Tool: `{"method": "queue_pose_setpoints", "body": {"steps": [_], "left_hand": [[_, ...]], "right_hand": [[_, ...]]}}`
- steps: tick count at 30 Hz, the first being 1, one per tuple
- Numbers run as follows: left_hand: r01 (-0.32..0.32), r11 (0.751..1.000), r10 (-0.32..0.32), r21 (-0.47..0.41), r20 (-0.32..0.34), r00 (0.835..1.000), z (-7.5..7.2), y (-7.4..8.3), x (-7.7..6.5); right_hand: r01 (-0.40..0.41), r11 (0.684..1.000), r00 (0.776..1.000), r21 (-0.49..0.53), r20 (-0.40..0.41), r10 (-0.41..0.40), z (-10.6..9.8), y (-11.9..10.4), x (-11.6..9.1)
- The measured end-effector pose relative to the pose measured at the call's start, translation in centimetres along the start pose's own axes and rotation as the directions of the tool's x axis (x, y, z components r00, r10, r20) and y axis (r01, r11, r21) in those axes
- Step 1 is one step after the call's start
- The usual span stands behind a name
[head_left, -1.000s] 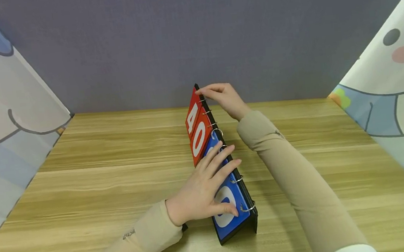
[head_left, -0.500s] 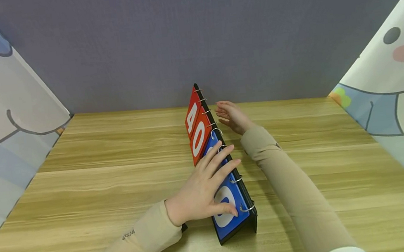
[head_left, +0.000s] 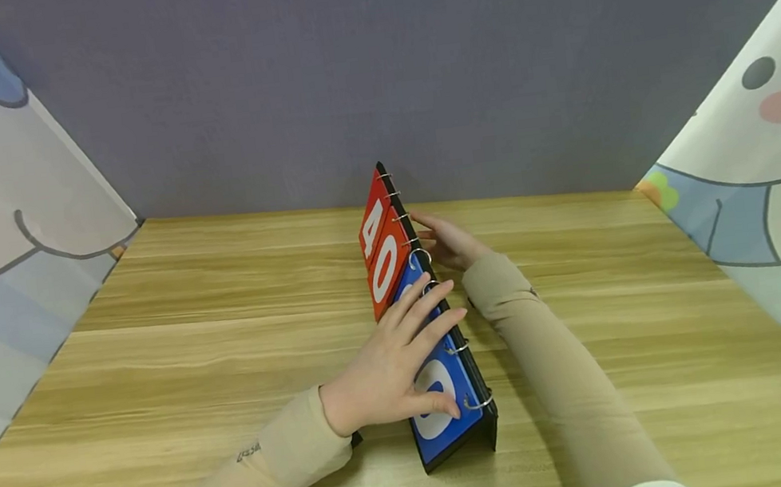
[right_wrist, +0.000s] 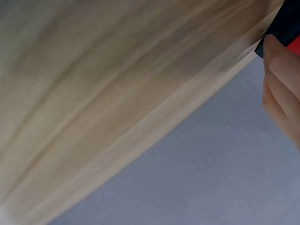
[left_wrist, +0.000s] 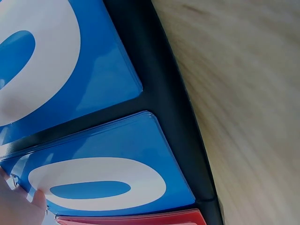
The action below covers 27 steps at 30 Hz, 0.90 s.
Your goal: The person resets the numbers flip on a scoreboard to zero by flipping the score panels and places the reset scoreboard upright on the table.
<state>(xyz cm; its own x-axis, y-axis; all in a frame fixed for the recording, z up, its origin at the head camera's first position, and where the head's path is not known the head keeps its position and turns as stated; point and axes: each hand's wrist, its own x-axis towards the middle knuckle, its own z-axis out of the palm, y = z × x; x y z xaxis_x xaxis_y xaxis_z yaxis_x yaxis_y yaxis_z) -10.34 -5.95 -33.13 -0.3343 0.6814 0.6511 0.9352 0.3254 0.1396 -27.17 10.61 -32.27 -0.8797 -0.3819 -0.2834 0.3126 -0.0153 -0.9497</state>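
A tent-shaped flip scoreboard (head_left: 478,378) stands on the table, its ring-bound spine running away from me. Red number cards (head_left: 385,244) showing 4 and 0 hang at its far end, and blue number cards (head_left: 470,407) at its near end. My left hand (head_left: 397,363) lies spread across the blue cards, fingertips at the spine. In the left wrist view, a blue card (left_wrist: 98,183) with a white 0 shows beside the fingers. Behind the board, my right hand (head_left: 456,244) reaches to its far side, index finger extended; its other fingertips are partly hidden. Red shows beside the right fingers (right_wrist: 281,65).
The wooden table (head_left: 211,320) extends on both sides of the scoreboard. A grey panel (head_left: 371,69) rises behind the table. Cartoon-printed sheets stand at the left and right. A small dark object (head_left: 357,439) shows beside the left cuff.
My right hand has left the top of the spine at the far end. It has come down and nearer, to the board's right side. The left hand stays in place.
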Motion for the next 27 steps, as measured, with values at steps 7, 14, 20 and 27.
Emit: {"method": "queue_pose_setpoints", "body": {"steps": [7,14,20,27], "left_hand": [[0.003,1.000,-0.003,-0.006,0.006,1.000,0.0,0.0,0.0],[-0.004,1.000,0.004,-0.002,-0.002,1.000,0.0,0.0,0.0],[-0.008,1.000,0.008,0.007,-0.005,1.000,-0.1,0.1,0.1],[-0.003,1.000,0.003,0.012,-0.001,1.000,0.0,0.2,0.1]], "right_hand": [[0.013,1.000,0.998,0.005,-0.055,-0.013,0.8,-0.1,-0.5],[0.110,0.983,0.950,0.148,-0.305,-0.060,0.2,0.3,0.1],[0.256,0.961,0.773,-0.099,-0.577,-0.265,-2.5,1.6,2.3],[0.207,0.924,0.655,-0.322,-0.656,-0.375,-1.5,-0.2,-1.3]]}}
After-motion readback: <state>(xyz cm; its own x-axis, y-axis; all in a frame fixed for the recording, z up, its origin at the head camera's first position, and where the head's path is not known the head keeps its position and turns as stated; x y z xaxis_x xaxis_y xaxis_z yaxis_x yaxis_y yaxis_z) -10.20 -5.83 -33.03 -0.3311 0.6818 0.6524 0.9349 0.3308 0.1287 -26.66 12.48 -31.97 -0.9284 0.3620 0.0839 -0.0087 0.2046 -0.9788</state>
